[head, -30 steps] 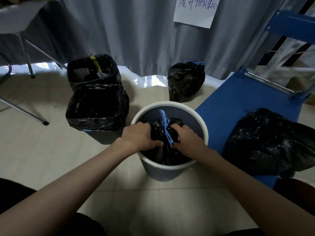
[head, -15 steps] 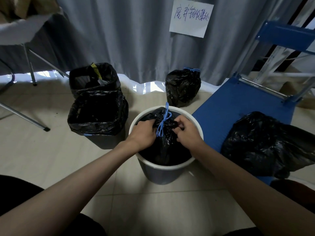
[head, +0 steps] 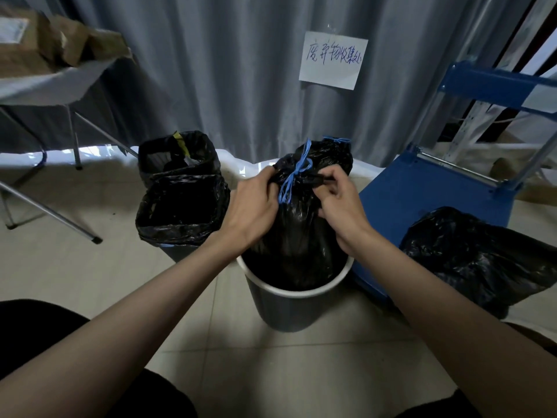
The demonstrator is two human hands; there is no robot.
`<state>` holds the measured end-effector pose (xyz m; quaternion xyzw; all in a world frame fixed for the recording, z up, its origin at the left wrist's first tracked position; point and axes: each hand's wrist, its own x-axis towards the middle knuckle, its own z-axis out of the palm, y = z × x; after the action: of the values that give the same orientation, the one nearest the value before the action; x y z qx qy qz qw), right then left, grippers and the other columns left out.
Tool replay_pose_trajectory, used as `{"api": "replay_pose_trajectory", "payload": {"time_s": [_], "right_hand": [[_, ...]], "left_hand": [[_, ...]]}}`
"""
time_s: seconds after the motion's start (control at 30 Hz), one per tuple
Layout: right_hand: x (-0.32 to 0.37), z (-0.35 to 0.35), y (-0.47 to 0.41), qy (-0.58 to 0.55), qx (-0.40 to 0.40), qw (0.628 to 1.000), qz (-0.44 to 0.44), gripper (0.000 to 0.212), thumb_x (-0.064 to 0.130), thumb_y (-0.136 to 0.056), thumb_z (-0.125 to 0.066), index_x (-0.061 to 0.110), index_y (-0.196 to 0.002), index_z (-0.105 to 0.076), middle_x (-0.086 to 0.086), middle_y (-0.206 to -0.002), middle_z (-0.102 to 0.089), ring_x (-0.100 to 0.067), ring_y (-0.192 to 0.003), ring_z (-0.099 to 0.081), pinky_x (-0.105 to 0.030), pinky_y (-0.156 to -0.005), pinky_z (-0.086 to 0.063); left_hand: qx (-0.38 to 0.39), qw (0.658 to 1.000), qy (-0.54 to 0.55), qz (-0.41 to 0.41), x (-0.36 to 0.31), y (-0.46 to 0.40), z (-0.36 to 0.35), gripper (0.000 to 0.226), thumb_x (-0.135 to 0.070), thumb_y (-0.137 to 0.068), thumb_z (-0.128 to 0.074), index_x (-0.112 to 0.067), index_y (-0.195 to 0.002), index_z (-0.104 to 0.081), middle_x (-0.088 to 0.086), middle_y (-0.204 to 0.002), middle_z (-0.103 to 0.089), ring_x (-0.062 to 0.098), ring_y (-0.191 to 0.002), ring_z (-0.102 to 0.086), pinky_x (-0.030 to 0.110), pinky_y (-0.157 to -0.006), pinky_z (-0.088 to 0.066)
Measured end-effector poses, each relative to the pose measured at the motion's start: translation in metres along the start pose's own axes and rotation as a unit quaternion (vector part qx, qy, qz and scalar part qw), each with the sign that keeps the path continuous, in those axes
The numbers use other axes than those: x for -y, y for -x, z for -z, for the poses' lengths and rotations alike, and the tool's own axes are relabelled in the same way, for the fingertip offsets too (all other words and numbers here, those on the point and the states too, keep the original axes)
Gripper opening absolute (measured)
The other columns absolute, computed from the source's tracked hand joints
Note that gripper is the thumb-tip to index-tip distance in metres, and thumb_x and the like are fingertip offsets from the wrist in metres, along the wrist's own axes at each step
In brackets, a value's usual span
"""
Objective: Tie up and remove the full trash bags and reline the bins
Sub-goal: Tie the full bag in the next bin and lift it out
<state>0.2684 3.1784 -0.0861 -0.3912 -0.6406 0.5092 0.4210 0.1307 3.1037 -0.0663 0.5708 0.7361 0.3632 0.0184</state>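
A full black trash bag (head: 297, 233), tied at its neck with a blue drawstring (head: 294, 176), stands half out of a round grey bin with a white rim (head: 289, 292). My left hand (head: 253, 206) grips the bag's neck on the left of the knot. My right hand (head: 339, 200) pinches the gathered plastic on the right. Another tied black bag (head: 337, 153) sits behind it by the curtain, mostly hidden.
Two square bins lined with black bags (head: 180, 206) (head: 177, 152) stand to the left. A blue flat cart (head: 434, 194) on the right carries a full black bag (head: 479, 254). A folding table (head: 54, 82) with cardboard boxes is at far left. Grey curtain with a paper sign (head: 333, 60) behind.
Both hands have lifted the tied bag upward, so it has risen from deep inside the round bin to well above the rim.
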Motion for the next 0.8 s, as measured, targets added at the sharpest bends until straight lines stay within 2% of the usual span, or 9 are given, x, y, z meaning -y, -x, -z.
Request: {"api": "replay_pose_trajectory", "payload": {"time_s": [0.2,0.27,0.33,0.43,0.5,0.57,0.63,0.73,0.8], "right_hand": [[0.025,0.002,-0.005,-0.023,-0.017,0.999,0.025,0.013,0.021,-0.092,-0.056,0.03,-0.083,-0.056,0.0,-0.094,-0.068,-0.017,-0.092,-0.062,-0.041,-0.082,-0.047],[0.032,0.001,-0.007,-0.029,-0.025,0.999,0.027,0.01,0.025,-0.088,-0.057,0.032,-0.081,-0.056,-0.004,-0.095,-0.068,-0.023,-0.093,-0.063,-0.045,-0.082,-0.048],[0.038,0.003,-0.009,-0.038,-0.033,0.998,0.028,0.01,0.025,-0.087,-0.057,0.033,-0.08,-0.056,-0.006,-0.094,-0.068,-0.029,-0.094,-0.064,-0.047,-0.082,-0.049],[0.05,0.008,-0.012,-0.062,-0.037,0.997,0.033,0.019,0.016,-0.091,-0.054,0.031,-0.081,-0.055,-0.004,-0.085,-0.064,-0.018,-0.073,-0.057,-0.027,-0.063,-0.046],[0.056,0.01,-0.015,-0.08,-0.041,0.995,0.036,0.022,0.009,-0.095,-0.051,0.028,-0.085,-0.054,-0.004,-0.081,-0.06,-0.009,-0.059,-0.05,-0.015,-0.048,-0.038],[0.063,0.011,-0.018,-0.106,-0.046,0.993,0.038,0.02,0.005,-0.096,-0.051,0.023,-0.087,-0.053,-0.004,-0.08,-0.059,-0.011,-0.059,-0.053,-0.019,-0.051,-0.043],[0.07,0.011,-0.02,-0.133,-0.046,0.989,0.034,0.017,0.004,-0.097,-0.051,0.02,-0.089,-0.053,-0.005,-0.08,-0.063,-0.02,-0.072,-0.06,-0.035,-0.066,-0.051],[0.083,0.014,-0.025,-0.154,-0.05,0.986,0.031,0.019,0.002,-0.097,-0.049,0.019,-0.089,-0.053,-0.002,-0.078,-0.065,-0.018,-0.074,-0.06,-0.031,-0.064,-0.049],[0.089,0.016,-0.028,-0.169,-0.056,0.984,0.026,0.02,0.0,-0.096,-0.049,0.019,-0.09,-0.053,-0.004,-0.08,-0.065,-0.021,-0.077,-0.059,-0.034,-0.067,-0.048]], "left_hand": [[-0.045,0.999,-0.004,-0.027,-0.018,-0.014,0.02,0.01,-0.016,-0.098,-0.038,-0.013,-0.096,-0.048,0.014,-0.082,-0.058,0.041,-0.084,-0.048,0.038,-0.069,-0.027],[-0.055,0.998,-0.003,-0.034,-0.026,-0.019,0.025,0.008,-0.015,-0.098,-0.038,-0.017,-0.091,-0.042,0.007,-0.077,-0.051,0.036,-0.078,-0.043,0.038,-0.069,-0.027],[-0.066,0.997,-0.005,-0.043,-0.033,-0.026,0.029,0.009,-0.015,-0.097,-0.038,-0.019,-0.091,-0.042,0.005,-0.076,-0.048,0.039,-0.08,-0.044,0.039,-0.068,-0.026],[-0.077,0.995,-0.011,-0.054,-0.043,-0.034,0.033,0.01,-0.014,-0.097,-0.037,-0.021,-0.09,-0.039,0.007,-0.078,-0.049,0.044,-0.087,-0.048,0.038,-0.068,-0.023],[-0.085,0.994,-0.014,-0.061,-0.049,-0.038,0.036,0.009,-0.014,-0.097,-0.037,-0.021,-0.09,-0.038,0.007,-0.079,-0.05,0.044,-0.088,-0.048,0.037,-0.068,-0.022],[-0.09,0.994,-0.014,-0.067,-0.053,-0.044,0.038,0.009,-0.015,-0.096,-0.036,-0.021,-0.09,-0.038,0.005,-0.079,-0.049,0.044,-0.087,-0.048,0.037,-0.069,-0.024],[-0.094,0.993,-0.012,-0.07,-0.057,-0.052,0.042,0.008,-0.017,-0.096,-0.036,-0.019,-0.09,-0.04,0.006,-0.079,-0.05,0.043,-0.083,-0.047,0.037,-0.069,-0.026],[-0.101,0.992,-0.01,-0.077,-0.064,-0.065,0.047,0.01,-0.018,-0.096,-0.035,-0.016,-0.092,-0.044,0.009,-0.081,-0.055,0.043,-0.082,-0.047,0.038,-0.068,-0.027],[-0.102,0.991,-0.009,-0.082,-0.069,-0.073,0.05,0.01,-0.02,-0.095,-0.034,-0.017,-0.091,-0.043,0.011,-0.084,-0.058,0.043,-0.082,-0.048,0.038,-0.068,-0.029]]}}
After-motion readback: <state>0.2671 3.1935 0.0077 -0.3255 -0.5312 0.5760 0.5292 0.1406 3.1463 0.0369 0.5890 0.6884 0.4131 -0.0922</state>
